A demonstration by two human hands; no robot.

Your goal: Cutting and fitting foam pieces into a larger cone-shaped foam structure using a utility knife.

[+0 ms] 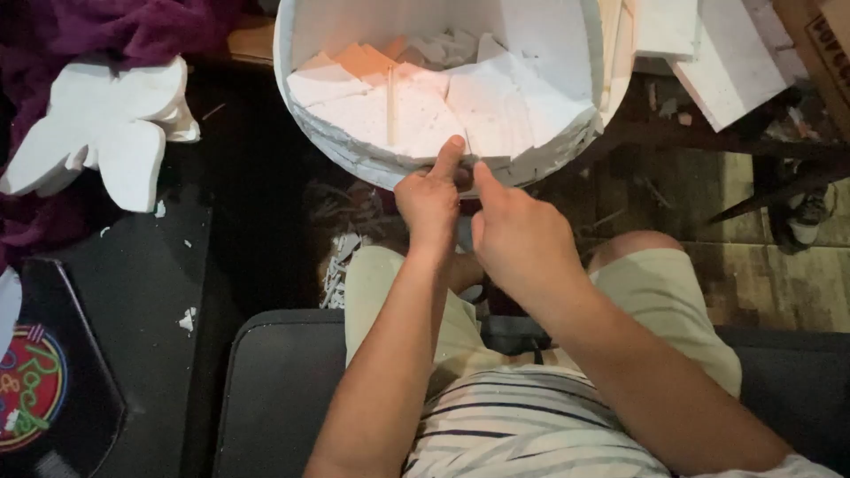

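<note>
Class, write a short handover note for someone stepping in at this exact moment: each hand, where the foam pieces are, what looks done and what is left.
Left hand: fingers curled, thumb pressed up against the near rim of the round white foam form.
Right hand: beside the left, fingertips at the same spot on the rim; whether it holds anything is hidden.
Inside the form: white foam wedges laid edge to edge, with a thin wooden stick between two of them.
Done: wedges fill the visible near part.
Left: the rim spot under the hands appears unfinished.
Nearby: a cut foam shape at left.
</note>
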